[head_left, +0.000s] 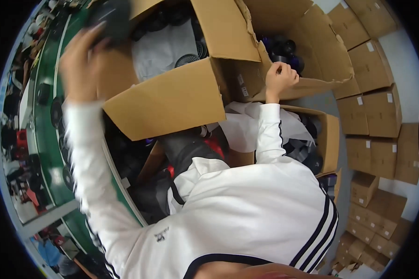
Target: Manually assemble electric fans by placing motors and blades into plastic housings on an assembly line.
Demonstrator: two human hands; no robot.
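At the upper left my left hand (81, 65), blurred by motion, is closed on the edge of a dark round part (112, 21), whose exact kind I cannot make out. It is raised between the green conveyor belt and an open cardboard box (165, 97). Inside that box, black round grilles (187, 59) lie by a white sheet (165, 49). My right hand (281, 78) has its fingers curled in, over the near edge of a second open box (328, 83). What those fingers hold, if anything, is hidden. Dark glossy round parts (281, 48) lie in this second box.
The green conveyor belt (43, 135) runs along my left, with black round parts (57, 110) on it. A third box (331, 139) near my right arm holds grey and black parts under a translucent plastic sheet (242, 128). Stacked closed cartons (375, 111) line the right side.
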